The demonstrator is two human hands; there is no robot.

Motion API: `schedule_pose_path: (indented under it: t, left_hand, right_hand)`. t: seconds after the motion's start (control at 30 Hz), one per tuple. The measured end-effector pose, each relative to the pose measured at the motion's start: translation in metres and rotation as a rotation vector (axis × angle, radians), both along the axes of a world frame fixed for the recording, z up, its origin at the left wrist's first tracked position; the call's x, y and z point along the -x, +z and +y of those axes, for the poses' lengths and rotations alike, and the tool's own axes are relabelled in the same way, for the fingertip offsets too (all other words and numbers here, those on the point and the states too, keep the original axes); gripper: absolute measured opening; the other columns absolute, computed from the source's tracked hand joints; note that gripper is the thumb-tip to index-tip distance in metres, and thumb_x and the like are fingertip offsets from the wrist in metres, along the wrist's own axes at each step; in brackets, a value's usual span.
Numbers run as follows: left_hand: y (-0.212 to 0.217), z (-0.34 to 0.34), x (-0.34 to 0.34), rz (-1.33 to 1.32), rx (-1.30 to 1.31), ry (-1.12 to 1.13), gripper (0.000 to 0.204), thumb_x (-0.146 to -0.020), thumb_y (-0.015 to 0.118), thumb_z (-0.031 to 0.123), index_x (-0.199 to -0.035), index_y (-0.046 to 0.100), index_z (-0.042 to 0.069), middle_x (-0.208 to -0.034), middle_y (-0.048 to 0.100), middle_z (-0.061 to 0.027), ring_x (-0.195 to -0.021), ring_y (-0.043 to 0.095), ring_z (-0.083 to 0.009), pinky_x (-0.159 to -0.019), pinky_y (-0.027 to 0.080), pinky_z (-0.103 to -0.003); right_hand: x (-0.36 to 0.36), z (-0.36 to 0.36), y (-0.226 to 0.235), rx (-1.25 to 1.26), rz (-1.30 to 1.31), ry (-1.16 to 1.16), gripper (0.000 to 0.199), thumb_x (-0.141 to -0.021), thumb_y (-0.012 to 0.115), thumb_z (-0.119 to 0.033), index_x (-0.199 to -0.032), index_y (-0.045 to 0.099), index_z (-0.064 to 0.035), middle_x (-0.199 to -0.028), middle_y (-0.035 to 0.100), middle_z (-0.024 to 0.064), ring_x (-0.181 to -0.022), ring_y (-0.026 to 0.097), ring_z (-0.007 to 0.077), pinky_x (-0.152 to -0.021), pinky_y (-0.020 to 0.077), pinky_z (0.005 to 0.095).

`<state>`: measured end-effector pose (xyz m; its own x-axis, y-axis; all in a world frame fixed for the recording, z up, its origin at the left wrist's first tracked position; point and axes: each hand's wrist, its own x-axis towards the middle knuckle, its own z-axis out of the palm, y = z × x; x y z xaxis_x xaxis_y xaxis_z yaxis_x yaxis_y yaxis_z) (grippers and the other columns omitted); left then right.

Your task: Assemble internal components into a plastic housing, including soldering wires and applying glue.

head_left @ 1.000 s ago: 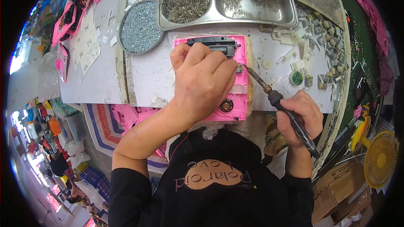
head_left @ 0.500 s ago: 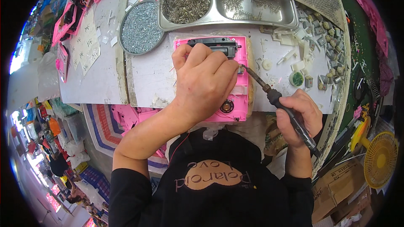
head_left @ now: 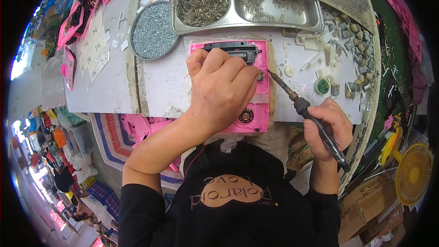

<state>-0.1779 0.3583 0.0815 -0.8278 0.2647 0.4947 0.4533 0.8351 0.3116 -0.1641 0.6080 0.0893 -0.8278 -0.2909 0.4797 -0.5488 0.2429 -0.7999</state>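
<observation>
Pink plastic housing (head_left: 256,89) lies flat at the desk's (head_left: 160,82) near edge, black part at its far end. Left hand (head_left: 219,89) presses down on it, fingers curled over the middle. Right hand (head_left: 327,130) in a closed grip on a soldering iron (head_left: 304,110) — tip just beside the housing's right rim and the left fingertips. Risk: a slip singes plastic or skin. Round dish of screws (head_left: 153,32) sits well apart.

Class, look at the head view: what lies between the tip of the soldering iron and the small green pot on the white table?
Between the soldering iron tip and the green pot, the head view shows bare white table and one small white round part just above the line.
</observation>
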Motion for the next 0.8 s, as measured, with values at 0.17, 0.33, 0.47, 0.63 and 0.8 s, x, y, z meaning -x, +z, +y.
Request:
schedule_pose_path:
  t: [0.17, 0.33, 0.47, 0.63, 0.8]
  left_hand:
    - [0.001, 0.000, 0.000, -0.003, 0.011, 0.000, 0.016, -0.073, 0.081, 0.012, -0.086, 0.072, 0.015, -0.079, 0.062, 0.0026, -0.079, 0.055, -0.0200, -0.085, 0.034, -0.039]
    - [0.001, 0.000, 0.000, 0.010, 0.013, -0.001, 0.016, -0.074, 0.081, 0.013, -0.086, 0.072, 0.015, -0.079, 0.062, 0.0026, -0.079, 0.055, -0.0200, -0.085, 0.034, -0.039]
    - [0.002, -0.001, -0.001, 0.009, 0.015, -0.003, 0.016, -0.075, 0.081, 0.013, -0.088, 0.073, 0.014, -0.081, 0.063, 0.0028, -0.080, 0.056, -0.0200, -0.085, 0.034, -0.040]
    - [0.009, -0.004, -0.007, -0.015, -0.012, -0.003, 0.023, -0.077, 0.081, 0.015, -0.099, 0.073, 0.013, -0.086, 0.067, 0.0015, -0.088, 0.059, -0.0189, -0.090, 0.035, -0.040]
    - [0.020, -0.043, -0.018, -0.091, -0.030, 0.208, 0.033, -0.083, 0.079, 0.015, -0.112, 0.066, 0.009, -0.084, 0.067, -0.0042, -0.085, 0.064, -0.0224, -0.084, 0.045, -0.042]
  right_hand:
    - [0.001, -0.001, 0.001, 0.003, 0.013, 0.002, 0.026, -0.078, 0.079, -0.004, -0.101, 0.069, 0.0021, -0.065, 0.058, 0.0054, -0.053, 0.047, 0.0159, -0.050, 0.0328, 0.0289]
    - [0.000, 0.000, 0.000, -0.001, 0.024, 0.005, 0.025, -0.079, 0.079, -0.005, -0.101, 0.069, 0.0022, -0.065, 0.058, 0.0058, -0.053, 0.047, 0.0161, -0.050, 0.0329, 0.0291]
    - [0.000, 0.000, 0.000, -0.004, 0.040, 0.000, 0.025, -0.079, 0.080, -0.005, -0.100, 0.069, 0.0022, -0.065, 0.058, 0.0058, -0.053, 0.047, 0.0162, -0.049, 0.0326, 0.0290]
    - [0.000, 0.000, 0.001, -0.009, 0.033, -0.006, 0.025, -0.080, 0.080, -0.006, -0.100, 0.069, 0.0022, -0.065, 0.057, 0.0053, -0.053, 0.047, 0.0164, -0.049, 0.0322, 0.0289]
    - [-0.001, 0.004, 0.003, 0.001, 0.019, -0.042, 0.024, -0.080, 0.079, -0.006, -0.100, 0.068, 0.0022, -0.065, 0.055, 0.0052, -0.055, 0.046, 0.0165, -0.052, 0.0330, 0.0289]
